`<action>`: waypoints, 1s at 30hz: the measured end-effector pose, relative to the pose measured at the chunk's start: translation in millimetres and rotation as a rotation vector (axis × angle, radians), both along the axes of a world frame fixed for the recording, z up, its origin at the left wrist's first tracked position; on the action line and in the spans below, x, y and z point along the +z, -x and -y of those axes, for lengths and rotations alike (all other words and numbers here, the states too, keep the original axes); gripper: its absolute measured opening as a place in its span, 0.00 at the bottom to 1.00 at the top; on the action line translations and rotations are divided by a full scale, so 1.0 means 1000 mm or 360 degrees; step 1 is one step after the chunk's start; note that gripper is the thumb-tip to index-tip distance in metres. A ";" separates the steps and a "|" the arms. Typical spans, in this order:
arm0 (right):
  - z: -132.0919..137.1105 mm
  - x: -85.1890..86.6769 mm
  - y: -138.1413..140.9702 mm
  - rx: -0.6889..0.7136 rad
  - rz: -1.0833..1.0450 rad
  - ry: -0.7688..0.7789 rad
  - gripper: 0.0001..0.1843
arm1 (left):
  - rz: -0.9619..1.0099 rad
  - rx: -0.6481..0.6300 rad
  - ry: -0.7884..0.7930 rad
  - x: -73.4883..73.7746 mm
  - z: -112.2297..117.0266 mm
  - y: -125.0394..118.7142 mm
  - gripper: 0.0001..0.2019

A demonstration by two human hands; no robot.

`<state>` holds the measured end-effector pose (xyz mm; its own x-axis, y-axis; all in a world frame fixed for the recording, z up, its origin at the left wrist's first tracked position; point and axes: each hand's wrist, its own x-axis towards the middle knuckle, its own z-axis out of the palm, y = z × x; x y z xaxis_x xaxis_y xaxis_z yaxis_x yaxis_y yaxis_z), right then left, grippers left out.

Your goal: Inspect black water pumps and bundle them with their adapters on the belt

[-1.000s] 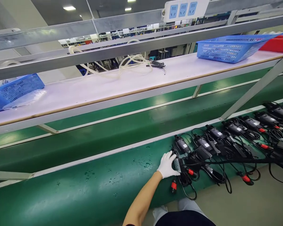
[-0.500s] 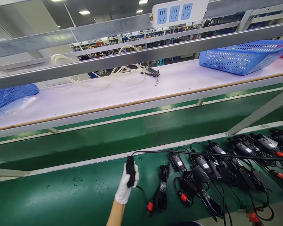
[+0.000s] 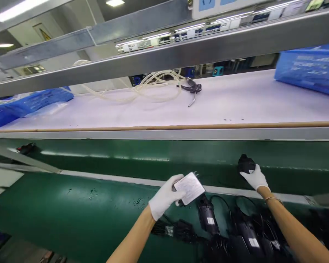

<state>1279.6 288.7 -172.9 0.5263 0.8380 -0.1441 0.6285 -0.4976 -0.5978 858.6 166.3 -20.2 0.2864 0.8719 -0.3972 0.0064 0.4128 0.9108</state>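
Observation:
My left hand [image 3: 164, 197], in a white glove, grips a black power adapter [image 3: 190, 188] whose large white label faces up, above the front green surface. Further right and farther away, my right hand [image 3: 255, 178], also gloved, is closed around a black rounded device [image 3: 246, 163] over the rear green strip. Its exact kind is hard to make out. Below my left hand lies a tied bundle of black cable [image 3: 171, 230]. Beside it rests a black cylindrical device [image 3: 207, 217] with a small white label.
More black devices [image 3: 246, 233] and cables crowd the right front. A purple-white shelf [image 3: 120, 115] spans above, bearing an air blow gun [image 3: 192, 88] with a pale coiled hose [image 3: 159, 82]. Blue baskets stand at both ends. A dark object [image 3: 26, 148] lies on the rear strip at left.
My right hand has come into view holding a black device over the rear strip. My left hand has turned the adapter so its label shows. The camera view has shifted.

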 end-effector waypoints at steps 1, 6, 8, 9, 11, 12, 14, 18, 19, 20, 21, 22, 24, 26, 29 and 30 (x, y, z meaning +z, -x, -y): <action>-0.015 -0.015 0.005 0.0036 0.0024 0.0051 0.47 | 0.0003 -0.0006 0.0001 -0.004 -0.005 -0.007 0.42; -0.056 -0.053 0.011 0.0040 0.0142 0.0219 0.47 | 0.0016 -0.0007 0.0033 -0.014 -0.027 -0.018 0.39; -0.064 -0.055 0.009 0.0016 0.0144 0.0249 0.45 | 0.0038 0.0019 0.0042 -0.015 -0.033 -0.018 0.38; -0.067 -0.053 0.009 0.0002 0.0140 0.0259 0.44 | 0.0044 0.0036 0.0050 -0.016 -0.035 -0.018 0.37; -0.071 -0.042 0.016 0.0038 0.0124 0.0226 0.43 | 0.0058 0.0078 0.0050 -0.018 -0.039 -0.020 0.37; -0.072 -0.033 0.023 0.0115 0.0101 0.0177 0.42 | 0.0062 0.0096 0.0048 -0.020 -0.040 -0.021 0.36; -0.066 -0.009 0.045 0.0389 0.0008 0.0040 0.39 | 0.0051 0.0117 0.0046 -0.021 -0.043 -0.026 0.36; -0.026 0.049 0.103 0.1425 -0.0677 -0.0026 0.30 | -0.0024 0.0090 0.0044 -0.010 -0.049 -0.044 0.34; -0.014 0.061 0.116 0.1597 -0.0919 0.0062 0.28 | -0.0056 0.0087 0.0029 -0.004 -0.048 -0.049 0.33; -0.004 0.069 0.126 0.1623 -0.1153 0.0130 0.25 | -0.0101 0.0117 -0.0017 0.001 -0.046 -0.054 0.31; 0.005 0.074 0.134 0.1562 -0.1397 0.0180 0.23 | -0.0166 0.0195 -0.0098 0.006 -0.040 -0.058 0.28; 0.011 0.074 0.139 0.1408 -0.1593 0.0191 0.22 | -0.0251 0.0317 -0.0212 0.009 -0.030 -0.062 0.25; 0.016 0.064 0.144 0.1079 -0.1878 0.0098 0.25 | -0.0412 0.0637 -0.0441 0.003 0.002 -0.064 0.19; 0.017 0.046 0.144 0.0860 -0.2011 -0.0048 0.31 | -0.0463 0.0893 -0.0441 -0.026 0.048 -0.060 0.19; 0.015 0.022 0.146 0.0659 -0.2122 -0.0230 0.36 | -0.0409 0.1250 0.0264 -0.105 0.113 -0.048 0.23; 0.015 0.017 0.148 0.0620 -0.2162 -0.0271 0.35 | -0.0441 0.1315 0.0541 -0.134 0.128 -0.043 0.25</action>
<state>1132.0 273.2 -156.2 -0.2018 0.9529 -0.2264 -0.3950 -0.2907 -0.8715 901.7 38.7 -154.0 -0.5154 0.5812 -0.6297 -0.2093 0.6272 0.7502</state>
